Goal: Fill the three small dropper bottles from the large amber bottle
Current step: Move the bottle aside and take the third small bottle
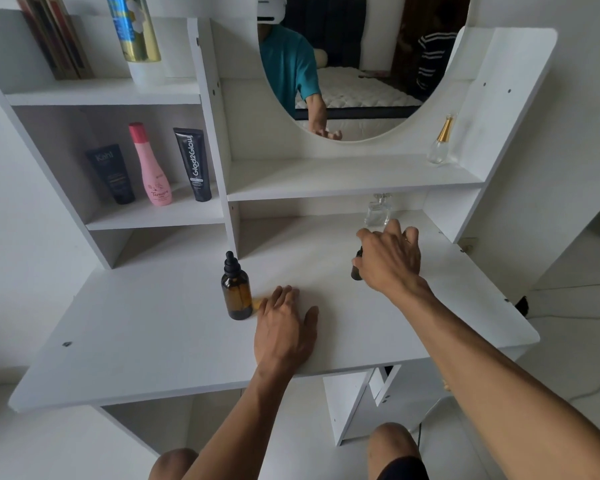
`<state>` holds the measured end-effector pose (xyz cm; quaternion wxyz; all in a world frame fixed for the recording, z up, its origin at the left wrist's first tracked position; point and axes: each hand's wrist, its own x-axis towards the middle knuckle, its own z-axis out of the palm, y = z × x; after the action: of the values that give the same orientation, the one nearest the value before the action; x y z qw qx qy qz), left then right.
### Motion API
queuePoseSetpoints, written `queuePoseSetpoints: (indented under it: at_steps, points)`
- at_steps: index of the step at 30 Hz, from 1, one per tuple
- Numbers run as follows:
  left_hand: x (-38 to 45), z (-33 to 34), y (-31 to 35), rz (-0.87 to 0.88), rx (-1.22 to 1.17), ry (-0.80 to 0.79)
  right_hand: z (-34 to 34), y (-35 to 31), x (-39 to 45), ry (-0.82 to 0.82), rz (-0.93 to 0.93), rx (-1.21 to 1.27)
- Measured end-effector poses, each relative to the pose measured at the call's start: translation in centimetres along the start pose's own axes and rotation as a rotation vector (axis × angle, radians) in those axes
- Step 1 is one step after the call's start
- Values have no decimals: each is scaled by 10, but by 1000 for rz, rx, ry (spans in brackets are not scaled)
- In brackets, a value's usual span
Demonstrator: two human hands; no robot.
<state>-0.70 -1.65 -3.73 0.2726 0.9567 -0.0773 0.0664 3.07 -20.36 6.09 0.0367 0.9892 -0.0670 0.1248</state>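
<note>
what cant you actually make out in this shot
- Small dark bottle, head view: mostly behind the right hand; whether it is gripped is unclear.
- The other small bottles: none visible.
- Yellowish thing beside the amber bottle: largely under the left hand.
- Amber bottle's fill level: dark glass hides it.

A large amber bottle (236, 292) with a black dropper cap stands upright on the white desk (146, 337). The left hand (284, 329) lies flat just beside it, palm down. The right hand (390, 258) curls over a small dark bottle (356, 265) farther back, near a clear glass bottle (377, 211).
</note>
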Motion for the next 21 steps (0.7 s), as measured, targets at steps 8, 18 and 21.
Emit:
queuePoseSetpoints:
  at_steps: [8,18,21]
  points:
    - [-1,-2,1,-1,-21,2,-1,-6,-4,-47,-38,0]
    - [-3,-3,2,-3,-51,18,-9,-35,-20,-14,-131,270]
    - [-2,-6,3,-16,-96,34,-14,-47,-32,-5,-186,320]
